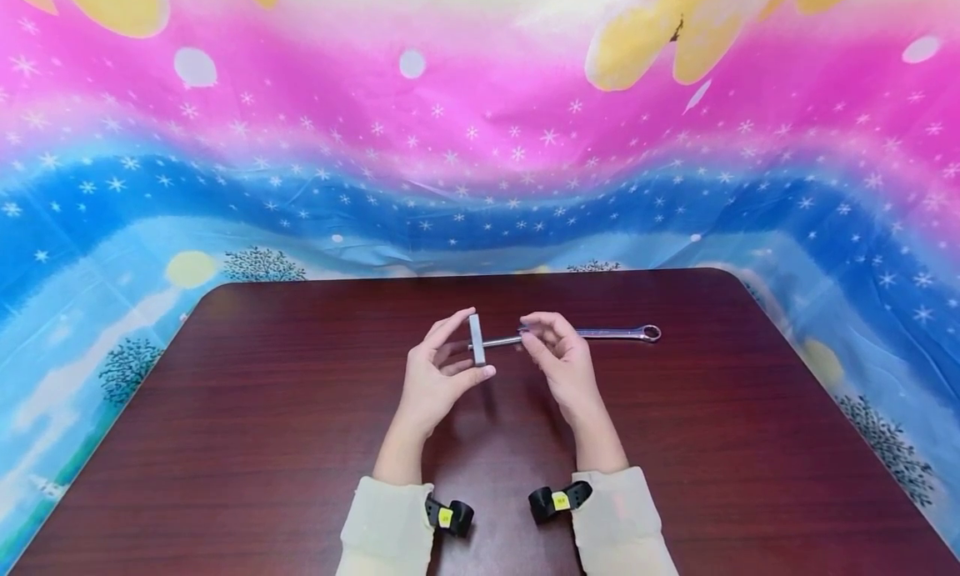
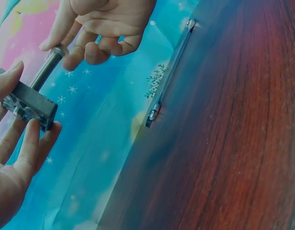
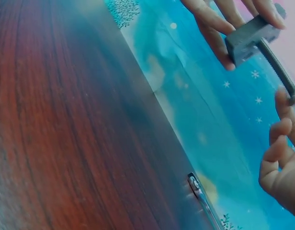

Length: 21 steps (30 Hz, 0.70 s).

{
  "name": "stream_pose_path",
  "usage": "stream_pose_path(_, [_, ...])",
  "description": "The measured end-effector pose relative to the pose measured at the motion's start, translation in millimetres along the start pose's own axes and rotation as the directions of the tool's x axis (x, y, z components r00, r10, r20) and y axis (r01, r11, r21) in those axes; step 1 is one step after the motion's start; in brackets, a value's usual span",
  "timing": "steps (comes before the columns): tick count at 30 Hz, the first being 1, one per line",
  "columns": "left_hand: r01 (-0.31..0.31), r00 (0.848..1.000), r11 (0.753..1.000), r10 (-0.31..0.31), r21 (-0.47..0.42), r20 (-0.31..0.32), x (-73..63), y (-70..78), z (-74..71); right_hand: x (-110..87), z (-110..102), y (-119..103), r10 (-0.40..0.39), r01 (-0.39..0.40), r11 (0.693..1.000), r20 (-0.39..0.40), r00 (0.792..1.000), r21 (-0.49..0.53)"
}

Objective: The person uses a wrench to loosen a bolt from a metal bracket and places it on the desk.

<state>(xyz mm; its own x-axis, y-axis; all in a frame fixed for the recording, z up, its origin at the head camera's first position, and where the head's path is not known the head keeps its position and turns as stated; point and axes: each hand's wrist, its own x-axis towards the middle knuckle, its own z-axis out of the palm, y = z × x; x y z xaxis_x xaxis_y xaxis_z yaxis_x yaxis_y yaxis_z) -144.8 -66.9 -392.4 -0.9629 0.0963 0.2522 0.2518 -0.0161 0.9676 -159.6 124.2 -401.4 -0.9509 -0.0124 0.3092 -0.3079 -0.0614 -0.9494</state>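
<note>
My left hand (image 1: 433, 386) grips a grey metal block (image 1: 477, 341) between thumb and fingers, above the table. A threaded bolt (image 1: 501, 341) runs through the block and points toward the right. Its tip shows on the block's far face in the left wrist view, beside the fingers. At the bolt's head end, my right hand (image 1: 567, 372) pinches with thumb and index finger, its other fingers curled loosely. In the right wrist view, the bolt's thread (image 3: 277, 63) is bare between the block (image 3: 250, 39) and the right fingertips.
A chrome combination wrench (image 1: 618, 334) lies on the dark red wooden table (image 1: 262, 409) behind the right hand, ring end to the right. Its other end is hidden by that hand in the head view. A colourful printed cloth (image 1: 480, 151) hangs behind the table.
</note>
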Motion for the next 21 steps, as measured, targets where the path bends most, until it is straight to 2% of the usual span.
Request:
stream_pose_path(6, [0.008, 1.000, 1.000, -0.008, 0.016, -0.016, 0.2, -0.4, -3.0, -0.5, -2.4, 0.6, -0.027, 0.029, 0.999, 0.076, 0.997, -0.024])
stream_pose_path(14, [-0.006, 1.000, 1.000, 0.006, 0.011, -0.006, -0.8, 2.8, -1.9, -0.5, -2.0, 0.5, 0.030, -0.029, 0.999, 0.023, 0.999, -0.029])
stream_pose_path(17, [-0.006, 1.000, 1.000, 0.006, 0.012, -0.002, -0.9, 3.3, -1.6, -0.8, -2.1, -0.4, 0.020, -0.019, 0.999, 0.016, 1.000, -0.029])
stream_pose_path(21, [0.002, 1.000, 1.000, -0.002, 0.010, -0.021, -0.2, 3.3, -2.2, -1.1, -3.3, -2.6, -0.020, 0.023, 0.999, 0.062, 0.998, -0.045])
